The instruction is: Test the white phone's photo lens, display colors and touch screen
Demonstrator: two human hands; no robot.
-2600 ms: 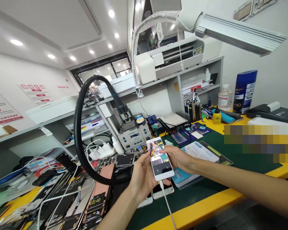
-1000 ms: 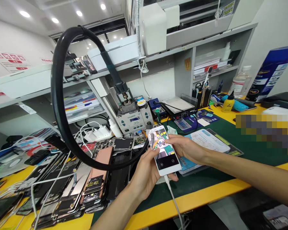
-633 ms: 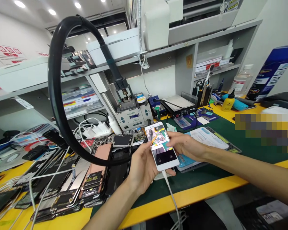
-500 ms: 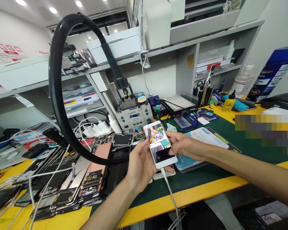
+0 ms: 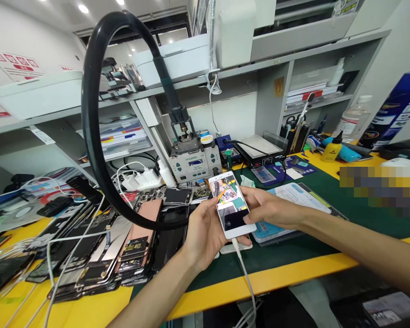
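The left hand (image 5: 205, 233) is cradling a slim white smartphone with a lit screen (image 5: 229, 202), thumb along its left edge. The right hand (image 5: 273, 210) is bracketing the opposite edge, its thumb sitting over the screen's lower right corner; cannot tell whether it is pressing or gripping. A thin white charging cable (image 5: 245, 269) is running from the phone's bottom end past the bench edge. Progress, as judged: phone is on and cable is seated; the screen is displaying a small colourful picture above a black band. What is left is not showing. Under the phone, a flat white-edged device (image 5: 237, 247), mostly hidden, is lying on the dark green mat (image 5: 222, 275). Leftward, a rose-gold metal plate (image 5: 146, 212) is topping stacked phone parts. Farther back, a thick black hose (image 5: 89, 105) is arching over to a grey box-shaped station with a small display (image 5: 198, 169); grey shelving (image 5: 271, 98) is standing behind.
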